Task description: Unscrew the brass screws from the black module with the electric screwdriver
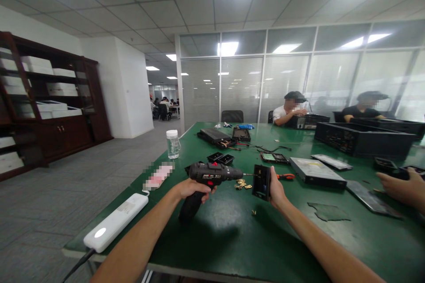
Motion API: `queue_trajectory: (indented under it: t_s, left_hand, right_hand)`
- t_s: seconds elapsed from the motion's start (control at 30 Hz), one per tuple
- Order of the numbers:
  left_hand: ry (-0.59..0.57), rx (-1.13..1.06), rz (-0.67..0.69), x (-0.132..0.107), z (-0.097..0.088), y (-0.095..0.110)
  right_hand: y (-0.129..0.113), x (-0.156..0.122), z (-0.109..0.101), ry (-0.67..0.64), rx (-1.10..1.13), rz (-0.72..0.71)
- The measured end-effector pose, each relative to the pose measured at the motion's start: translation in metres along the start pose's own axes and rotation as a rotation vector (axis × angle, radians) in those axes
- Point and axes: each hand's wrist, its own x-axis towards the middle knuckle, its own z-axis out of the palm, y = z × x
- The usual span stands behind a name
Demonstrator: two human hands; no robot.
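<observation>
My left hand point(195, 188) is wrapped round the grip of a black cordless drill point(215, 173) with red buttons. Its thin bit points right, and the tip meets or nearly meets a black rectangular part point(261, 182). That flat part stands on edge in my right hand point(276, 189), fingers behind it and partly hidden. Small brass-coloured pieces point(244, 183) lie on the green table below the bit, with another small brass piece point(254, 212) nearer me. Two small black parts point(221, 158) rest behind the drill. Right of my right hand lies an orange-handled tool point(286, 177).
A clear bottle point(172, 145) and a white power strip point(116, 222) line the left table edge. An optical drive point(318, 172), a metal plate point(373, 199) and a black case point(361, 139) occupy the right. A co-worker's hand point(400, 185) reaches in there; two people sit across.
</observation>
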Motion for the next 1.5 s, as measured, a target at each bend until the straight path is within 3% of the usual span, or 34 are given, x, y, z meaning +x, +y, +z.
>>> queue_trajectory:
  t_s: [1.5]
  left_hand:
    - [0.003,0.01,-0.017,0.0,0.0001,-0.0001]
  right_hand:
    - [-0.001,-0.0014,0.0017,0.016,-0.001,0.012]
